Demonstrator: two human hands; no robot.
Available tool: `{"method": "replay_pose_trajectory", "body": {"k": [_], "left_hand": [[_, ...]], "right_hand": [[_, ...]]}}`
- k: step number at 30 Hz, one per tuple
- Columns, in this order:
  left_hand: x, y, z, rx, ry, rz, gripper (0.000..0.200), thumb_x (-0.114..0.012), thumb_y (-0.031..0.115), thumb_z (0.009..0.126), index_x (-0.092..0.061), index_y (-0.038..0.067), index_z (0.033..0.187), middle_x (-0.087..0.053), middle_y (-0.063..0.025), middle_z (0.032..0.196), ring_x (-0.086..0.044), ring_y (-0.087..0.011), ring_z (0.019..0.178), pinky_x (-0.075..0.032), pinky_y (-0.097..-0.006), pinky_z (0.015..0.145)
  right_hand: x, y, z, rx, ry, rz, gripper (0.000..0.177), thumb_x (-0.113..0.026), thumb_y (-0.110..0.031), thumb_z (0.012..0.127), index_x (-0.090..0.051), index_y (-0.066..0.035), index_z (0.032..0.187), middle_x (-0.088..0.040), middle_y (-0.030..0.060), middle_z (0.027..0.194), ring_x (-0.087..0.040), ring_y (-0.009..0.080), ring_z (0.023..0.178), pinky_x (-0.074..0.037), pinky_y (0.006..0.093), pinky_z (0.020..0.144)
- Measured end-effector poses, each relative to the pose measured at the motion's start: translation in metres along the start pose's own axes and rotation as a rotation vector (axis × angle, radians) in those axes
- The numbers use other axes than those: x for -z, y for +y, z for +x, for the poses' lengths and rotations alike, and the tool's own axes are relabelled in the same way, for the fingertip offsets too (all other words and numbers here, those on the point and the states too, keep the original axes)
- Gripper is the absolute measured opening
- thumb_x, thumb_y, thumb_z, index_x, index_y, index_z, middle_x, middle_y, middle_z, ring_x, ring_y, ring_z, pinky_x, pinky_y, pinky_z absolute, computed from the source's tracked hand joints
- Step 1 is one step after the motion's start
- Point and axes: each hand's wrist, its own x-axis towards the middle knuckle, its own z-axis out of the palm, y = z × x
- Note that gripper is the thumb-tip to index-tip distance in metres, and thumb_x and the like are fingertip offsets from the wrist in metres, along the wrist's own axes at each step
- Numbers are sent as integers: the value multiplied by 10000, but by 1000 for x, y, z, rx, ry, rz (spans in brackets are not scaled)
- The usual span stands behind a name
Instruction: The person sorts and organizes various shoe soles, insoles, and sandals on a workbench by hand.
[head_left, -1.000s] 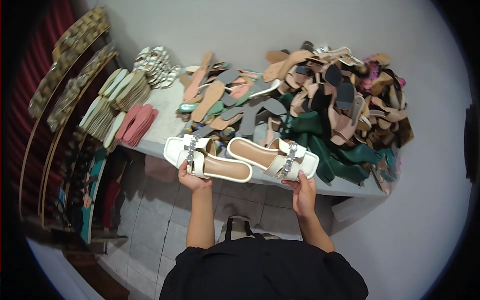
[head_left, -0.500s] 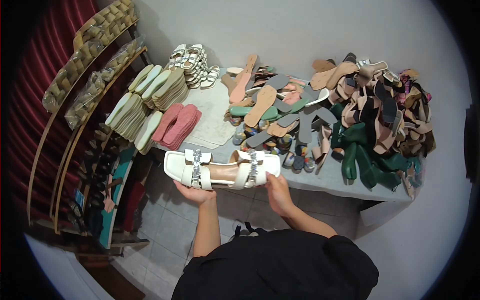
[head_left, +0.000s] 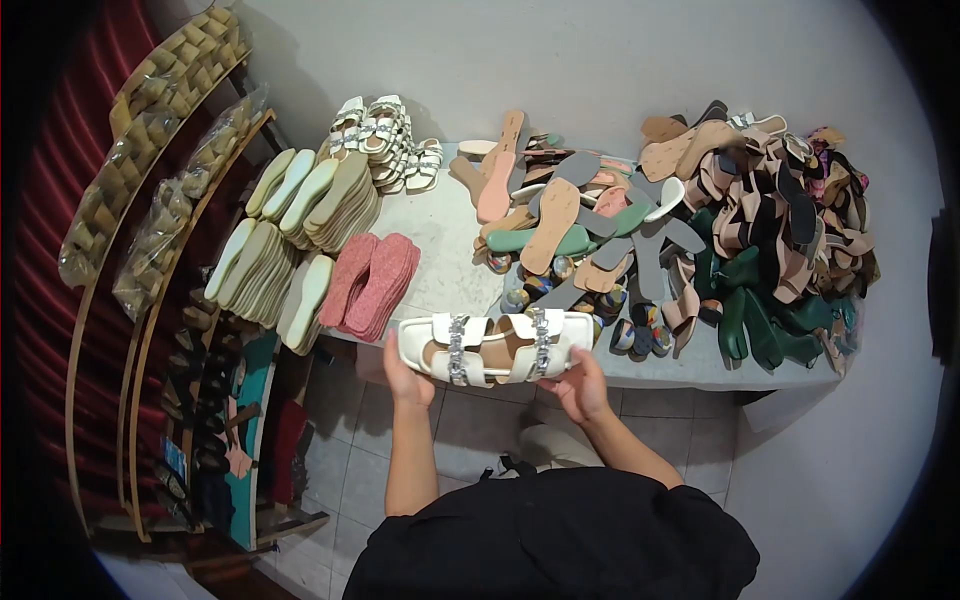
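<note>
Both hands hold up a pair of white sandals [head_left: 520,364] just past the table's front edge. The sandals have square ends, tan insoles and silvery, stone-studded straps, and lie lengthwise from left to right. My left hand [head_left: 405,378] is closed round their left end, thumb up along the side. My right hand [head_left: 582,390] grips the right end from below and the side. Beyond them on the table stand a stack of pink soles [head_left: 385,290] and stacks of pale cream soles [head_left: 335,200]. More white sandals [head_left: 385,135] are piled at the back.
Loose insoles [head_left: 550,225], round patterned pieces and green shoe parts [head_left: 745,325] cover much of the cloth-topped table [head_left: 440,270]. A big heap of sandals and straps [head_left: 770,200] fills its right side. Curved shelves with bagged wedge-shaped pieces [head_left: 170,75] stand left, by a red curtain.
The sandals and both hands have shifted right in view. The pair has been turned slightly, and both hands have adjusted their hold on its ends. The whole view has also shifted somewhat.
</note>
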Motion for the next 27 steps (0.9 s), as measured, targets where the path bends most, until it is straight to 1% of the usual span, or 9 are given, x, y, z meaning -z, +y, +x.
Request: {"method": "replay_pose_trajectory", "body": {"k": [3, 6, 10, 11, 14, 18, 23, 26, 27], "left_hand": [[-12, -4, 21, -33, -14, 82, 473, -329, 362, 987, -414, 27, 1311, -526, -142, 1211, -532, -245, 1107, -433, -379, 930], [-15, -8, 57, -61, -6, 28, 486, -322, 366, 989, -396, 17, 1319, -512, -140, 1223, -525, -247, 1115, -431, -381, 935], [-12, -3, 100, -28, -104, -82, 514, -328, 392, 985, -353, 16, 1335, -491, -146, 1245, -512, -246, 1133, -428, -378, 943], [-11, -3, 109, -41, -97, -81, 495, -317, 384, 989, -353, 25, 1329, -489, -140, 1242, -512, -247, 1129, -423, -380, 950], [-17, -7, 128, -116, -14, -38, 467, -308, 366, 994, -362, 40, 1324, -490, -126, 1232, -492, -242, 1149, -408, -382, 966], [0, 5, 160, -179, -36, 398, 382, -294, 280, 1001, -417, 45, 1277, -485, -106, 1223, -440, -196, 1176, -378, -334, 969], [16, 31, 209, -155, -344, 774, 452, -656, 169, 845, -434, 49, 1220, -542, -94, 1124, -563, -177, 998, -474, -293, 836], [-4, 42, 229, 78, -171, 516, 466, -643, 227, 858, -412, 80, 1235, -556, -79, 1118, -579, -158, 983, -531, -298, 749], [-7, 35, 238, 22, -116, 461, 400, -602, 219, 887, -414, 95, 1218, -554, -72, 1130, -597, -149, 943, -555, -286, 665]], "right_hand": [[-13, -15, 29, 46, 87, 24, 517, -298, -501, 942, -428, -123, 1270, -560, 70, 1193, -587, 195, 1019, -519, 391, 783], [-24, -17, 70, 177, 201, 8, 496, -296, -505, 942, -462, -149, 1246, -580, 42, 1165, -583, 182, 1029, -515, 378, 785], [-53, -27, 117, 492, 262, -29, 421, -341, -314, 977, -363, -109, 1345, -484, 78, 1278, -525, 200, 1111, -498, 362, 840], [-48, -21, 132, 500, 235, 27, 414, -343, -203, 975, -325, -117, 1379, -450, 87, 1301, -496, 194, 1136, -472, 330, 875], [-73, -16, 157, 469, 324, -167, 434, -355, -181, 968, -305, -121, 1395, -456, 81, 1293, -499, 184, 1123, -454, 313, 887], [-86, -23, 186, 387, 260, -228, 491, -401, -115, 931, -294, -98, 1411, -479, 100, 1272, -535, 172, 1071, -474, 304, 848], [-101, -27, 246, 493, 243, -147, 464, -495, -84, 886, -372, -59, 1333, -516, 94, 1207, -561, 174, 1023, -487, 298, 827], [-129, -16, 290, 574, 268, 62, 376, -520, -133, 893, -409, -62, 1246, -534, 72, 1131, -560, 157, 985, -488, 281, 786], [-140, -6, 305, 577, 265, 144, 344, -535, -187, 902, -402, -78, 1200, -531, 56, 1078, -551, 138, 955, -476, 274, 776]]}}
